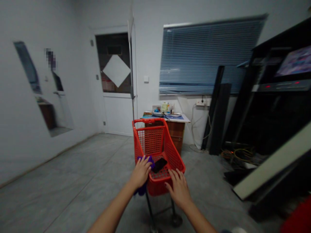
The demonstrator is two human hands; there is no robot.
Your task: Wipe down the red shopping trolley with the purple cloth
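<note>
Your left hand (141,173) lay half-open over a purple cloth (148,159) at the near rim of a red wheeled shopping basket (150,140); this view did not show whether it gripped the cloth. Your right hand (179,190) rested open on the basket's right rim, fingers spread, holding nothing visible. A black smartphone (159,165) lay tilted inside the basket, between your 2 hands, above the mesh floor.
</note>
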